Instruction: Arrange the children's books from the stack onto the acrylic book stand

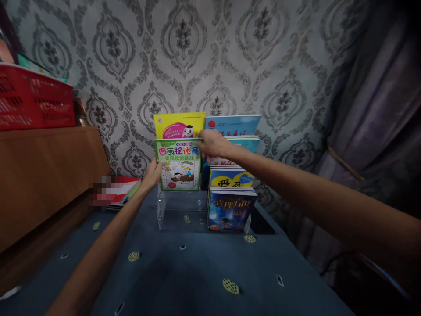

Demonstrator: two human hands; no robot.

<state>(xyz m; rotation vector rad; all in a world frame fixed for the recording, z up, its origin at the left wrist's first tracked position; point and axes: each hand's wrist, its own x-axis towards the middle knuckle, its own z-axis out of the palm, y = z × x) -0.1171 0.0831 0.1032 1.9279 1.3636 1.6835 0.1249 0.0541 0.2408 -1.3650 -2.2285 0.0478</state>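
Note:
A green-bordered children's picture book (179, 175) stands upright in the left half of a clear acrylic book rack (161, 210). My left hand (153, 174) grips its left edge. My right hand (213, 144) holds its upper right corner, fingers bent round the edge and partly hidden. Behind it rises a yellow book (167, 123). To the right, a light blue book (235, 126) stands at the back, a yellow and blue book (230, 178) lower down, and a dark blue book (232, 210) at the front.
The rack is on a dark blue patterned cloth (184, 281) against a wallpapered wall. A red basket (36, 98) sits on a wooden cabinet (49, 175) at left. Several books or papers (123, 191) lie beside the cabinet. A dark flat object (262, 221) is right of the rack, near a curtain (348, 131).

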